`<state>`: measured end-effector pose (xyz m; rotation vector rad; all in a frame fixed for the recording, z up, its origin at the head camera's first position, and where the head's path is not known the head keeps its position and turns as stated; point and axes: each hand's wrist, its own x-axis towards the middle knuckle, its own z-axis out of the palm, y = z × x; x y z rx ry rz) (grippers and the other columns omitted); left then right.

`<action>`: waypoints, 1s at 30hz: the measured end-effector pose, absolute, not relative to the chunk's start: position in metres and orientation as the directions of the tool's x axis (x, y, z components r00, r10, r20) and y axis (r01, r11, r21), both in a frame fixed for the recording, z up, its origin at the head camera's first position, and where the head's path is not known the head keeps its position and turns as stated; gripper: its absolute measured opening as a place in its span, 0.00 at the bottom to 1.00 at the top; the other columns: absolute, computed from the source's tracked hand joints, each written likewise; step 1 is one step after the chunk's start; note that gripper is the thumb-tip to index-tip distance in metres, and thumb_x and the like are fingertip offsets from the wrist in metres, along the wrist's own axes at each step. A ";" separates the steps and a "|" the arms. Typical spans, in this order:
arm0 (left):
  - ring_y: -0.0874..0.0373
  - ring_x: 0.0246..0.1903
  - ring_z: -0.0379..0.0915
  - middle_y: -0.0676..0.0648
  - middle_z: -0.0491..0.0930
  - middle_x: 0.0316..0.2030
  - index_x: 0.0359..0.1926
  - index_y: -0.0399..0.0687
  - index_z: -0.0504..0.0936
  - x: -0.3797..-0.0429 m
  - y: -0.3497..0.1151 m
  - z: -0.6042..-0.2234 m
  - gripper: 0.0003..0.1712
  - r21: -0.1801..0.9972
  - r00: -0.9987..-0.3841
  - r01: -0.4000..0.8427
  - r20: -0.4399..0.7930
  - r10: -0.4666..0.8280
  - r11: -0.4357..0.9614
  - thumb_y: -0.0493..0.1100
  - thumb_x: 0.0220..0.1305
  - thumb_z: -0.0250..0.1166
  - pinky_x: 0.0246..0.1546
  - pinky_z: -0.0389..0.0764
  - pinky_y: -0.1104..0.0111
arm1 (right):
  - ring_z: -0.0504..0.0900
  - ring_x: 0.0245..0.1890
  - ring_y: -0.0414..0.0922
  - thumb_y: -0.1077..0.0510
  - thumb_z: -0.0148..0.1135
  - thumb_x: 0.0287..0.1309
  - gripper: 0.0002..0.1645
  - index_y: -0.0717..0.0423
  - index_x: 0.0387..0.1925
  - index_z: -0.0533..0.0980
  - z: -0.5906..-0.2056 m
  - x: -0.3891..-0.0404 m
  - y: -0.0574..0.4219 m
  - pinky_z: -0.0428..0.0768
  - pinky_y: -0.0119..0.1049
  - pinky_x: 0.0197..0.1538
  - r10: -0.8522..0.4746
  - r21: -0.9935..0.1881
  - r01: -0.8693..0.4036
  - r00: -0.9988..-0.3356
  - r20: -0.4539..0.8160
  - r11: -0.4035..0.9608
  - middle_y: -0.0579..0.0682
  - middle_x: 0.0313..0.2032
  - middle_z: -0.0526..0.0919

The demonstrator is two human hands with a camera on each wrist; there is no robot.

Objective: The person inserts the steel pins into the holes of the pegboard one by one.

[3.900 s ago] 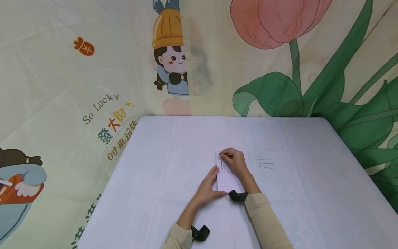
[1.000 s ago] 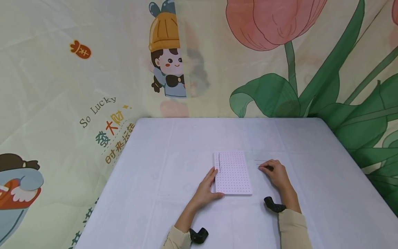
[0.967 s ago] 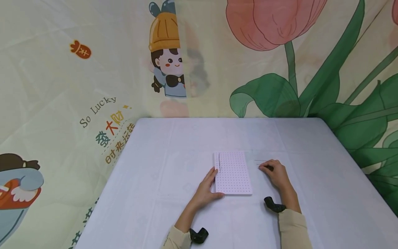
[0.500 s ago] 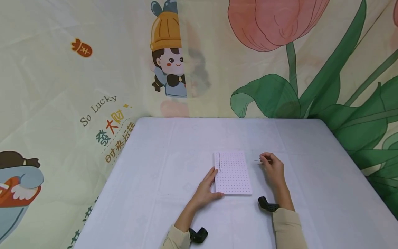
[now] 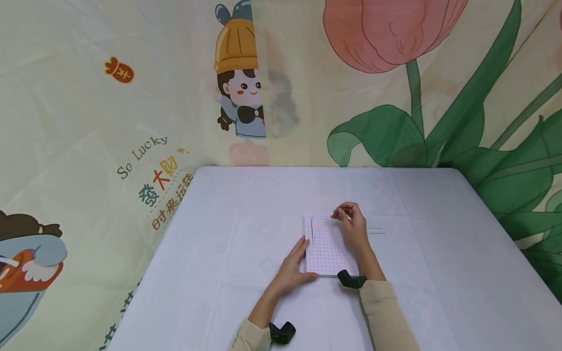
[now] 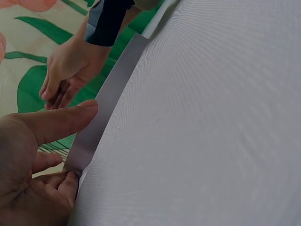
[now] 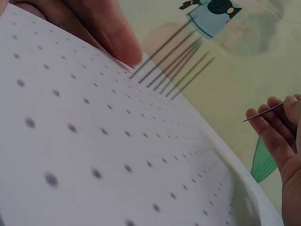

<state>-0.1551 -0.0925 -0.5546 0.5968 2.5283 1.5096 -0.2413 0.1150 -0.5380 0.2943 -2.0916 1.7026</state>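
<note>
Notably, my right hand pinches a thin needle, fingertips together; my left hand, fingers extended, braces the dotted board, lower centre-right of the head view; a loose pinch could let the needle tilt or drop

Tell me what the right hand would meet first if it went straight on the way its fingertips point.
Most likely the standing needles along the left side of the dotted board: in the head view the right hand points left, towards them. Height is hard to judge; it might pass above.
</note>
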 end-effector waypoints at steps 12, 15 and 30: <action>0.50 0.67 0.45 0.43 0.47 0.70 0.69 0.39 0.54 -0.157 -0.095 -0.556 0.55 0.852 -0.901 0.316 0.132 0.414 0.417 0.43 0.43 0.74 0.65 0.53 0.61 | 0.79 0.40 0.47 0.61 0.51 0.64 0.10 0.61 0.45 0.65 -0.546 -0.258 0.081 0.80 0.34 0.45 -0.087 -0.825 -0.479 -0.875 0.477 0.299 0.53 0.37 0.77; 0.49 0.67 0.45 0.42 0.47 0.70 0.69 0.38 0.54 -0.157 -0.095 -0.555 0.55 0.850 -0.899 0.323 0.138 0.416 0.415 0.44 0.43 0.75 0.65 0.53 0.60 | 0.79 0.40 0.48 0.62 0.52 0.63 0.11 0.62 0.44 0.65 -0.548 -0.260 0.077 0.80 0.36 0.46 -0.105 -0.823 -0.486 -0.872 0.478 0.293 0.54 0.37 0.78; 0.51 0.68 0.44 0.44 0.46 0.70 0.69 0.41 0.54 -0.157 -0.096 -0.556 0.55 0.856 -0.901 0.307 0.120 0.417 0.416 0.46 0.44 0.74 0.65 0.54 0.60 | 0.78 0.40 0.46 0.63 0.54 0.62 0.10 0.61 0.43 0.66 -0.548 -0.261 0.073 0.79 0.42 0.47 -0.162 -0.797 -0.512 -0.859 0.487 0.321 0.52 0.36 0.78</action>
